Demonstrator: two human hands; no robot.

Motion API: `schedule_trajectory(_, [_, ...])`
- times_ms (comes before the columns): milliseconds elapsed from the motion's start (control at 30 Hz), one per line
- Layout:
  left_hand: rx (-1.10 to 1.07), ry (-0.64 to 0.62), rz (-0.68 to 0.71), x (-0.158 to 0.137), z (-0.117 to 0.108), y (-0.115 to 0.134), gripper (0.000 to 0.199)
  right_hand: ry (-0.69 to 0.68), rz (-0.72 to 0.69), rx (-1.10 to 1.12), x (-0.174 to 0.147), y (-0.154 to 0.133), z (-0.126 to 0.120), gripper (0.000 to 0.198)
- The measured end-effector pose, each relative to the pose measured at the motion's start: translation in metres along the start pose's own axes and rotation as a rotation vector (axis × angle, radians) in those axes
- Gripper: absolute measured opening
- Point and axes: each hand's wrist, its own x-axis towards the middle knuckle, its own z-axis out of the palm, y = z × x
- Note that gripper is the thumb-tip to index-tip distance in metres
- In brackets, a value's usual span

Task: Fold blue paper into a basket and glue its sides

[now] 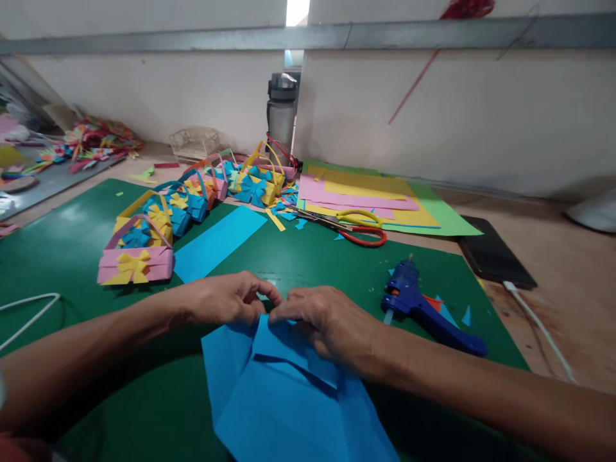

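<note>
A large sheet of blue paper (293, 410), partly folded, is held up in front of me above the green mat. My left hand (231, 296) pinches its top edge at the left, fingers closed. Right beside it, my right hand (320, 317) grips the same edge, its thumb behind or under a folded flap that I cannot see fully. The fingertips of both hands nearly meet at the top fold. A flat blue paper strip (219, 244) lies on the mat just beyond my left hand.
Small paper baskets with bows (137, 260) line the left. Scissors (359, 228) lie before stacked coloured paper (366, 192). A blue glue gun (423, 308) rests right, near a black phone (495, 250) with a white cable. A bottle (282, 115) stands against the wall. The mat (158, 385) covers the table.
</note>
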Motion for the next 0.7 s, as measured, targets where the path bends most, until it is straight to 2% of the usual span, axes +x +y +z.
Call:
schedule_trajectory(100, [-0.021,-0.020,-0.016,0.000,-0.001,-0.001,0.035,-0.055,-0.054,0.029,0.002,0.002,-0.003,0.041])
schedule_trajectory(233, [-0.030,-0.062,-0.055,0.000,-0.006,-0.002,0.039,-0.086,-0.037,0.039,0.004,0.005,-0.005,0.047])
schedule_trajectory(567, [-0.148,-0.161,-0.063,0.004,-0.015,-0.007,0.042,-0.123,0.014,-0.025,0.005,0.006,-0.002,0.046])
schedule_trajectory(700, [-0.116,-0.164,-0.061,0.005,-0.014,-0.006,0.043,-0.128,0.021,-0.037,0.008,0.005,-0.003,0.044])
